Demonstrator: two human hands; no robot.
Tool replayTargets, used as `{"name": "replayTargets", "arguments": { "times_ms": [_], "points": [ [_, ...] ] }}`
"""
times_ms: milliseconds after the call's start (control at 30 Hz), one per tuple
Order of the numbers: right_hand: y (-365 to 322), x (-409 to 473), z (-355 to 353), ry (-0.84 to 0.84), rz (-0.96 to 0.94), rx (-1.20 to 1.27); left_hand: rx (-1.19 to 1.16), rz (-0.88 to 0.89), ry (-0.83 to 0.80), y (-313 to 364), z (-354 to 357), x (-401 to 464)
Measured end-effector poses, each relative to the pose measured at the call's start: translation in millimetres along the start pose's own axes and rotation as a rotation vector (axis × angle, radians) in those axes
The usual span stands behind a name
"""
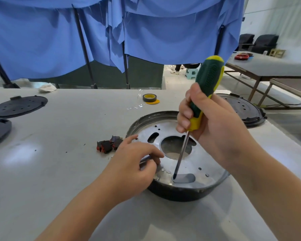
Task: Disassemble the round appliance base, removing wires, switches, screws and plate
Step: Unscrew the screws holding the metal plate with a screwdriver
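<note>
While the right hand [214, 122] keeps its grip wrapped round the green-and-yellow handle of the screwdriver [203, 94], the shaft slants down and away from that grip to a tip sitting at the edge of an oblong slot in the metal plate [195, 164]. The plate lies inside the round appliance base [177, 192], a dark-rimmed bowl that stands on the counter [59, 180] directly below the right grip. The left hand [135, 164] rests on the near-left rim of the base, its fingers curled in a pinch on something small and grey at the plate's edge; what it holds is too blurred to name. A few small round screws [165, 170] lie on the plate between the two grips. Just beyond the left hand, a cluster of black-and-red switches [108, 145] sits on the counter. Farther off lie a roll of tape [150, 98] and black round covers [18, 106] at left and right.
</note>
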State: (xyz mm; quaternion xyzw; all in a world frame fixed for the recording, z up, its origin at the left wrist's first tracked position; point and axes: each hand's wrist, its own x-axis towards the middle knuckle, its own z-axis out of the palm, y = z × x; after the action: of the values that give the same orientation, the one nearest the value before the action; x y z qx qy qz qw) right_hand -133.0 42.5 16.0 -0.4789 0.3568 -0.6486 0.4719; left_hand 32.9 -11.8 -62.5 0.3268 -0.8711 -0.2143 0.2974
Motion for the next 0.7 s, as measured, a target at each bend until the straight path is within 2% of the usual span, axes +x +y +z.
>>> {"name": "replayTargets", "arguments": {
  "times_ms": [167,433,700],
  "points": [
    [8.3,0.0,3.6,0.028,0.02,0.076,0.022,0.009,0.0,0.0,-2.0,1.0],
    [14.6,0.1,2.2,0.011,0.032,0.033,-0.001,0.024,-0.007,1.0,-2.8,0.2],
    [17.7,-6.6,9.8,-0.063,-0.063,-0.045,-0.002,0.026,0.031,3.8,-3.2,-0.9]
  ]
}}
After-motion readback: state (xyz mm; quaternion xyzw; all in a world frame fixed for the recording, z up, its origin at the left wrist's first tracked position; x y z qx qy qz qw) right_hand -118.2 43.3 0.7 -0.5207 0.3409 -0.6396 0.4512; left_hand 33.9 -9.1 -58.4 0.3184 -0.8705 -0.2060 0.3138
